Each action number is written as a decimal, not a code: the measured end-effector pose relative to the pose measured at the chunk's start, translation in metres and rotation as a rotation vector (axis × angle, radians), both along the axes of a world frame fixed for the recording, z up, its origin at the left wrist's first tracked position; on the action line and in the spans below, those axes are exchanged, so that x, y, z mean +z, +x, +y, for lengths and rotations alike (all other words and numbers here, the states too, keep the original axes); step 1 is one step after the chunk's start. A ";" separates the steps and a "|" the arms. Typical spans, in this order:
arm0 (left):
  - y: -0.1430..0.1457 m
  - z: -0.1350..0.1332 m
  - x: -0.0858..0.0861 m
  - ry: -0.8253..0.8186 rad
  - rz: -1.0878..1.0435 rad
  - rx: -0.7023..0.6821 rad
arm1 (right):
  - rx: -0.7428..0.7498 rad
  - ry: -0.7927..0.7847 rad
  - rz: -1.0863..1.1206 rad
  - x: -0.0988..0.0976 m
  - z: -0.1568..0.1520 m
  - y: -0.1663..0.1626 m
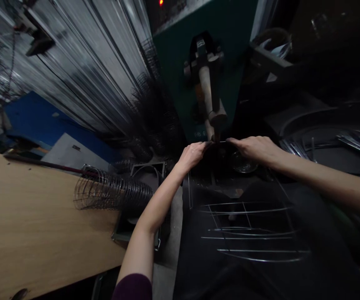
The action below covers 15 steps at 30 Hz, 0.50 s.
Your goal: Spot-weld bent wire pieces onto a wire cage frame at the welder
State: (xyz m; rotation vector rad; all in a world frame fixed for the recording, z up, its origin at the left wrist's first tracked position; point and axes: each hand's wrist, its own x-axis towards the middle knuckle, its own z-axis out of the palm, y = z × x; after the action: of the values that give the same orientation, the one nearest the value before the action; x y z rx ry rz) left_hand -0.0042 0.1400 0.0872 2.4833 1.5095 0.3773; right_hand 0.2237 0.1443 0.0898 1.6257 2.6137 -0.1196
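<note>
My left hand (193,154) and my right hand (254,148) reach forward side by side, fingers curled and pinched on the far edge of a wire grid frame (248,227) that lies on a dark work surface. The fingertips meet just below the copper-coloured electrode arm (209,93) of a green machine (180,62). The frame's thin wires stretch from the hands back toward me. What sits right under the electrode tip is too dark to make out.
A stack of wire rings (111,192) lies on its side at the edge of a wooden table (26,225) on the left. More dark wire parts (153,112) pile behind it. A round tray with metal pieces (348,143) sits at the right.
</note>
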 end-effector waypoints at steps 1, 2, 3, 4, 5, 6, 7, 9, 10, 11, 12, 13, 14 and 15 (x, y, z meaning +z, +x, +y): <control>0.000 0.002 -0.001 0.002 -0.005 -0.006 | -0.003 0.001 0.000 0.001 0.001 0.000; 0.000 0.004 -0.002 0.002 -0.010 -0.011 | -0.003 0.003 0.001 0.001 0.003 0.001; 0.000 0.006 -0.003 -0.004 -0.017 -0.014 | -0.002 0.007 0.003 0.001 0.003 0.001; 0.000 0.007 -0.004 -0.010 -0.022 -0.014 | 0.005 0.008 0.005 0.001 0.004 0.002; 0.000 0.008 -0.004 -0.018 -0.027 -0.012 | 0.012 0.009 0.008 0.000 0.005 0.002; 0.000 0.009 -0.005 -0.024 -0.031 -0.009 | 0.018 0.008 0.010 0.000 0.005 0.003; 0.000 0.009 -0.005 -0.029 -0.036 -0.007 | 0.024 0.005 0.012 0.000 0.005 0.003; 0.001 0.009 -0.005 -0.030 -0.053 -0.010 | 0.028 -0.008 0.011 0.000 0.006 0.004; 0.001 0.008 -0.004 -0.026 -0.067 -0.013 | 0.021 -0.012 0.006 0.000 0.006 0.004; 0.001 0.008 -0.004 -0.025 -0.082 -0.018 | 0.005 -0.012 -0.002 0.001 0.006 0.004; 0.001 0.008 -0.003 -0.025 -0.096 -0.021 | -0.005 -0.010 -0.004 0.001 0.007 0.003; 0.002 0.007 -0.002 -0.027 -0.105 -0.020 | -0.010 -0.004 -0.002 0.002 0.007 0.003; 0.001 0.006 -0.001 -0.029 -0.110 -0.013 | -0.010 0.000 0.001 0.003 0.007 0.002; 0.001 0.006 -0.001 -0.030 -0.112 -0.005 | -0.004 0.002 0.003 0.004 0.007 0.001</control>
State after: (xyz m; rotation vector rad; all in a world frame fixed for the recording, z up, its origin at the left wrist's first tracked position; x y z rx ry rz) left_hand -0.0030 0.1457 0.0864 2.3997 1.4546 0.4804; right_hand 0.2251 0.1514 0.0936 1.6326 2.6142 -0.1197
